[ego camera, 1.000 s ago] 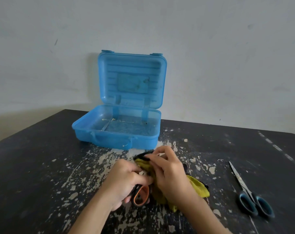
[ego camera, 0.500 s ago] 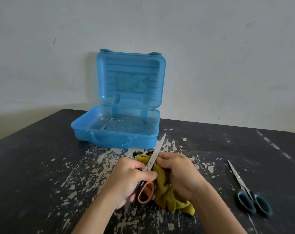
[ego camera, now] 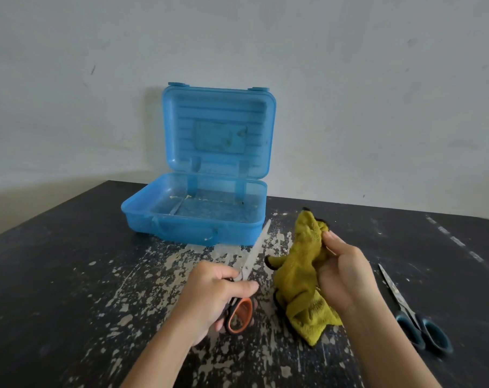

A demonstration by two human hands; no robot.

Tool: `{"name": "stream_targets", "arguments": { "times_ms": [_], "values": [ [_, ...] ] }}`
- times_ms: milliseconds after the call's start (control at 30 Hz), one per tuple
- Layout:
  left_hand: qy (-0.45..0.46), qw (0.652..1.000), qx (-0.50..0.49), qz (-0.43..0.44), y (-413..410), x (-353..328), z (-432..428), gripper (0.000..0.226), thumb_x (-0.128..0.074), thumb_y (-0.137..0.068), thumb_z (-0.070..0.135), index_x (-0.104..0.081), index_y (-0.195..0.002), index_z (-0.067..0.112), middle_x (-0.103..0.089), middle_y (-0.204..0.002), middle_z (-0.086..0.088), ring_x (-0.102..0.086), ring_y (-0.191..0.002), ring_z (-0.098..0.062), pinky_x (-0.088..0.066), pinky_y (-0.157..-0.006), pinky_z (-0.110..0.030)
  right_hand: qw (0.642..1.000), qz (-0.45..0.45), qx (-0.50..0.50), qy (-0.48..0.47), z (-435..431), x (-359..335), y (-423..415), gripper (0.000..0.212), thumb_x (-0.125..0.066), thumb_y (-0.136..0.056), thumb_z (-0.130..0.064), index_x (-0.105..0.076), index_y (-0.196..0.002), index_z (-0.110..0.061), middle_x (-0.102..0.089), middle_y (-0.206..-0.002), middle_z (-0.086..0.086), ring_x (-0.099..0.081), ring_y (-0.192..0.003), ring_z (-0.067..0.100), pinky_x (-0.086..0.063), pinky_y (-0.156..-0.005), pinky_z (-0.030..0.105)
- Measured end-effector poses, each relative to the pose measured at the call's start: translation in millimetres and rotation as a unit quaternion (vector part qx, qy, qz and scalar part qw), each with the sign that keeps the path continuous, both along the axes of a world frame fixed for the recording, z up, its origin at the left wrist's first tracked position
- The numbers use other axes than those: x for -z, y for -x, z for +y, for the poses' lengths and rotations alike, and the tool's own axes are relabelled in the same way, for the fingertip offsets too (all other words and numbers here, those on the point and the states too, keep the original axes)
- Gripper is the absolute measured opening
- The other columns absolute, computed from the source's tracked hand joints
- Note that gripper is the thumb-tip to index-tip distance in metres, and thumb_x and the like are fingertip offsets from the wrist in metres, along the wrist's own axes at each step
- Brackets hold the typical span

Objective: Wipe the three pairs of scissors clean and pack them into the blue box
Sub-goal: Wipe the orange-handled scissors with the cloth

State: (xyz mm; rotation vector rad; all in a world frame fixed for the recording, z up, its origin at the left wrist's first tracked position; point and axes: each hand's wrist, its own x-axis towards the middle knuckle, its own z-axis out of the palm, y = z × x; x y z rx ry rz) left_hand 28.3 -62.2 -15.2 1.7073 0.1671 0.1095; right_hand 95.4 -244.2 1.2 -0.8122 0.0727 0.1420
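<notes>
My left hand (ego camera: 209, 296) grips a pair of orange-and-black-handled scissors (ego camera: 241, 313) by the handles, the closed blades pointing up and away toward the blue box (ego camera: 194, 231). A yellow-green cloth (ego camera: 300, 278) hangs bunched in my right hand (ego camera: 341, 275), just right of the blades and apart from them. The box stands open at the back of the table, lid upright against the wall, with no scissors visible inside. A second pair, the blue-handled scissors (ego camera: 421, 329), lies flat on the table at the right. I see no third pair.
The black table (ego camera: 55, 275) has worn, flaking paint with pale patches around the middle. A plain pale wall (ego camera: 349, 93) rises directly behind the box. The table's left edge runs diagonally at the far left.
My right hand has drawn the cloth off the blades and away to the right. The blades, wrapped a second ago, are now bare. My left hand kept its hold on the handles.
</notes>
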Motion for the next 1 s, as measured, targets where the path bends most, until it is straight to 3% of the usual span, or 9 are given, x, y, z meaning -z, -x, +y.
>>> {"name": "stream_targets", "arguments": {
  "times_ms": [67, 167, 267, 367, 500, 700, 833, 900, 1000],
  "values": [
    [0.003, 1.0, -0.016, -0.002, -0.2, -1.5, 1.2, 0.056, -0.08, -0.07, 0.015, -0.059, -0.117, -0.006, -0.071, -0.068, -0.018, -0.05, -0.038, -0.023, -0.026, -0.029, -0.019, 1.0, 0.006, -0.017, 0.019, 0.1, -1.7, 3.0, 0.023, -0.045, -0.088, -0.007, -0.058, -0.104, 0.004, -0.061, -0.098, 0.022, -0.06, -0.089, 0.034, -0.05, -0.085, 0.048],
    [-0.002, 1.0, -0.02, 0.002, 0.9, -4.3, 0.5, 0.065, -0.081, -0.068, 0.017, -0.055, -0.125, -0.003, -0.071, -0.076, -0.019, -0.056, -0.043, -0.025, -0.03, -0.029, -0.021, 0.993, 0.002, -0.103, 0.064, 11.8, -0.8, 11.7, 0.03, -0.041, -0.077, 0.003, -0.062, -0.099, 0.004, -0.063, -0.093, 0.021, -0.061, -0.068, 0.024, -0.056, -0.058, 0.032],
    [-0.007, 1.0, -0.014, 0.004, 2.5, -7.1, 0.6, 0.068, -0.081, -0.065, 0.022, -0.057, -0.124, -0.002, -0.071, -0.075, -0.017, -0.053, -0.048, -0.031, -0.031, -0.029, -0.022, 0.981, -0.011, -0.164, 0.101, 23.8, -0.4, 18.0, 0.031, -0.037, -0.084, 0.01, -0.062, -0.102, 0.008, -0.066, -0.098, 0.028, -0.066, -0.083, 0.035, -0.056, -0.075, 0.043],
    [-0.014, 1.0, -0.017, -0.004, 1.1, -6.4, 2.0, 0.049, -0.081, -0.068, 0.019, -0.063, -0.113, 0.008, -0.071, -0.062, -0.009, -0.046, -0.045, -0.029, -0.029, -0.029, -0.021, 0.972, -0.035, -0.209, 0.096, 29.6, 0.3, 22.3, 0.031, -0.052, -0.079, 0.005, -0.057, -0.109, 0.01, -0.065, -0.1, 0.028, -0.066, -0.086, 0.033, -0.056, -0.077, 0.04],
    [-0.027, 1.0, 0.016, 0.001, -0.4, -5.2, 4.3, 0.01, -0.077, -0.073, 0.013, -0.073, -0.065, 0.016, -0.069, -0.056, -0.008, -0.04, -0.041, -0.024, -0.026, -0.029, -0.02, 0.959, -0.049, -0.24, 0.139, 33.1, 3.9, 24.4, 0.042, -0.063, -0.071, -0.002, -0.057, -0.109, 0.012, -0.065, -0.1, 0.028, -0.066, -0.082, 0.03, -0.057, -0.069, 0.033],
    [-0.158, 0.986, 0.056, 0.0, 3.9, -9.0, -2.1, 0.014, -0.078, -0.075, 0.021, -0.071, -0.076, 0.009, -0.064, -0.053, -0.006, -0.036, -0.026, -0.013, -0.026, -0.03, -0.02, 0.94, -0.065, -0.197, 0.271, 43.1, 4.5, 31.7, 0.015, -0.069, -0.075, -0.003, -0.067, -0.086, 0.007, -0.067, -0.079, 0.02, -0.064, -0.064, 0.025, -0.054, -0.057, 0.029],
    [-0.209, 0.976, 0.061, 0.001, 4.4, -13.7, -6.9, 0.015, -0.079, -0.074, 0.022, -0.069, -0.073, 0.01, -0.059, -0.05, 0.002, -0.04, -0.024, -0.002, -0.027, -0.031, -0.014, 0.95, -0.048, -0.155, 0.267, 49.6, 5.5, 36.8, 0.005, -0.066, -0.078, 0.0, -0.067, -0.073, 0.001, -0.067, -0.068, 0.015, -0.063, -0.058, 0.022, -0.053, -0.053, 0.028],
    [-0.219, 0.973, 0.073, 0.003, 4.8, -16.6, -7.3, 0.016, -0.079, -0.073, 0.022, -0.072, -0.077, 0.009, -0.063, -0.052, 0.002, -0.048, -0.03, 0.0, -0.035, -0.034, -0.014, 0.962, -0.022, -0.132, 0.237, 50.3, 5.4, 36.5, 0.005, -0.065, -0.078, 0.001, -0.066, -0.075, 0.004, -0.066, -0.069, 0.018, -0.062, -0.06, 0.026, -0.054, -0.055, 0.031],
    [-0.205, 0.976, 0.073, 0.001, 1.6, -16.8, -6.0, 0.026, -0.081, -0.069, 0.027, -0.075, -0.085, 0.008, -0.074, -0.073, -0.008, -0.07, -0.067, -0.022, -0.056, -0.065, -0.039, 0.973, 0.011, -0.117, 0.198, 50.4, 2.5, 37.0, 0.006, -0.064, -0.078, 0.003, -0.065, -0.073, 0.006, -0.065, -0.068, 0.019, -0.062, -0.058, 0.027, -0.053, -0.053, 0.032]
  ]
}}
